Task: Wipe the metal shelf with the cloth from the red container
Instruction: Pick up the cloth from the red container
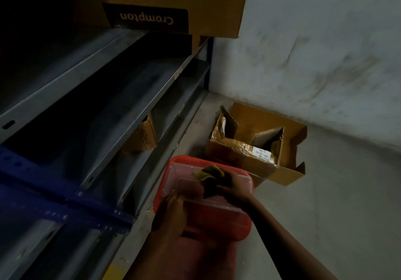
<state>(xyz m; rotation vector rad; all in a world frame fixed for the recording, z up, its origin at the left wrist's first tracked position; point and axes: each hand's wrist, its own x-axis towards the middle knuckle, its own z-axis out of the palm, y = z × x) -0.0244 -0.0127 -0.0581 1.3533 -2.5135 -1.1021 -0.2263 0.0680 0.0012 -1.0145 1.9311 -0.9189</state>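
Cardboard box (256,147) sits open on the floor (336,193) beyond the red container (173,166), gripped by left hand (173,212); right hand (231,187) clutches the cloth (209,172). Metal shelf (138,106) interiors are dark.

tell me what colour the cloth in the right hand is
Olive green cloth, seen in the head view.

The picture was dim overall, with a cool grey cast. Most light fell on the wall (325,51) and the floor (336,203) at the right. The metal shelf (130,110) at the left sank into deep shadow, its upper left corner nearly black. The hands and forearms were dark and short of detail. Straight edges bowed toward the frame's borders from the wide lens, and everything looked slightly soft.
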